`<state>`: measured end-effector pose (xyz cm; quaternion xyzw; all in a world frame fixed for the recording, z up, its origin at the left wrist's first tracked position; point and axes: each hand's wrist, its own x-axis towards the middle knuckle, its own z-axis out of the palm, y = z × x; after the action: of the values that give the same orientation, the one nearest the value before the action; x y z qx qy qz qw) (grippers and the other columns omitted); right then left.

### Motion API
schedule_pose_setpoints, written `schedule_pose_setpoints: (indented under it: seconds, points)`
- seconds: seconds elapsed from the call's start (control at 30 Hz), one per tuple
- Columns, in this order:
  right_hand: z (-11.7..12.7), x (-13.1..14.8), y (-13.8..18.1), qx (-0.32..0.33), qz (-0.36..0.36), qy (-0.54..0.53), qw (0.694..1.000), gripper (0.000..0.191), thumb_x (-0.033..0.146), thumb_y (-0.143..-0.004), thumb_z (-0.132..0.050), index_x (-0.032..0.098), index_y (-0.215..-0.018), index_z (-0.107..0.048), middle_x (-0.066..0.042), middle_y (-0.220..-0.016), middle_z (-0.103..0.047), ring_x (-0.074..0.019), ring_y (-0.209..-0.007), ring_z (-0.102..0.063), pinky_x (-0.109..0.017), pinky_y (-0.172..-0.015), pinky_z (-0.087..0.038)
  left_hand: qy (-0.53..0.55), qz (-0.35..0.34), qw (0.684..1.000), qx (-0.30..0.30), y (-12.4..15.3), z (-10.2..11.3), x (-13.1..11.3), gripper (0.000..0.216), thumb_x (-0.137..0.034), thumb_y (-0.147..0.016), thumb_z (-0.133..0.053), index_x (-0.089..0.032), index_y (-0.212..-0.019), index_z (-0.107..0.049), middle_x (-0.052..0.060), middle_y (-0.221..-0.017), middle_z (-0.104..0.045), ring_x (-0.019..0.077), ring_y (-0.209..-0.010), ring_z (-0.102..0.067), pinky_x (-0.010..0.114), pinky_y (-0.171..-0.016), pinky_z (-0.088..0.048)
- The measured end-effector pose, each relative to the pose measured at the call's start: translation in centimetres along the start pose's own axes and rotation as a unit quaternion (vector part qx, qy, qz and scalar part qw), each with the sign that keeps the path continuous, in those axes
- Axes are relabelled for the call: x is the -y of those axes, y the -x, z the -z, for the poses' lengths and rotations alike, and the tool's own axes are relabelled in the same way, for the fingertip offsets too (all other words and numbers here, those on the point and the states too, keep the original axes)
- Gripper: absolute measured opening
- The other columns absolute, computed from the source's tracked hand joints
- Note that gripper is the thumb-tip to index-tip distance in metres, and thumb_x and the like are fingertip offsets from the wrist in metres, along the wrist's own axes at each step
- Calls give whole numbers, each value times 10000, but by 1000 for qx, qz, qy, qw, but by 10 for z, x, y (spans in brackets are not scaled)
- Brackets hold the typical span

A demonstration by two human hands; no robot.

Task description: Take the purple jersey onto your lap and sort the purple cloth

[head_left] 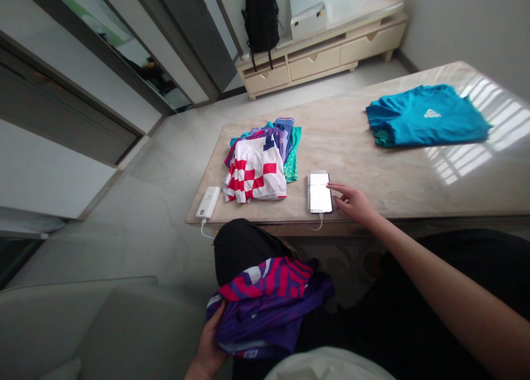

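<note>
The right hand (354, 202) reaches out over the near edge of the marble table (372, 159), its fingers loosely spread and the forefinger touching the right side of a phone (319, 191) that lies flat with its screen lit; it grips nothing. A white cable runs from the phone's near end over the table edge. The left hand (211, 341) is low and near, closed on a purple and pink striped shirt (269, 302) bunched on the lap. Left of the phone lies a pile of shirts (259, 164) topped by a red and white checked one, with a white power bank (208, 202) further left. A folded blue shirt (428, 115) lies far right on the table
</note>
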<state>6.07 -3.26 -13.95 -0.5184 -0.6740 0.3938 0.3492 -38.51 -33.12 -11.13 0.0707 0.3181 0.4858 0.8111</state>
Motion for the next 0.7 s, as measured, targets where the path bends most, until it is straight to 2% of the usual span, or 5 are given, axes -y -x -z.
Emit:
schedule_pose_setpoints:
  seconds: [0.07, 0.2, 0.43, 0.57, 0.7]
  points:
    - [1, 2, 0, -2, -1, 0, 1000, 443, 355, -920, -562, 221, -1314, -716, -91, -1322, -705, -144, -670, -590, -289, -616, -481, -1, 3, 1000, -5, 1, -1, 0, 591, -338, -1105, -190, -161, -1337, -704, 107, -1375, -651, 271, -1326, -602, 435, -1253, -276]
    - [2, 6, -1, 16, -15, -3, 1000, 391, 380, -931, -556, 197, -1203, -768, -81, -1074, -790, -142, -594, -525, -279, -531, -402, 16, 4, 1000, 4, 0, -3, 0, 584, -339, -1103, -197, -172, -1335, -706, 95, -1360, -656, 279, -1358, -565, 466, -1264, -218]
    - [2, 8, 0, 18, -23, -26, 999, 390, 367, -912, -575, 187, -1201, -764, -78, -1072, -788, -128, -580, -486, -270, -529, -364, 8, 10, 1000, 17, -3, -9, 0, 574, -322, -1104, -213, -151, -1314, -720, 104, -1346, -663, 277, -1349, -570, 455, -1260, -240]
    - [-7, 22, 7, 64, -13, -86, 994, 430, 418, -945, -551, 157, -1233, -734, -88, -1033, -789, -125, -580, -520, -255, -529, -404, 1, -5, 993, -117, -3, -23, 2, 507, -282, -1086, -311, -165, -1199, -791, 120, -1250, -724, 305, -1333, -587, 518, -1258, -259]
    - [-32, 62, 39, 179, 12, -160, 971, 446, 499, -983, -556, 161, -1206, -743, -77, -929, -788, -159, -669, -644, -254, -599, -499, -30, -4, 971, -236, -15, -60, 12, 388, -226, -1043, -445, -181, -1122, -823, 115, -1164, -776, 330, -1305, -621, 574, -1227, -340]
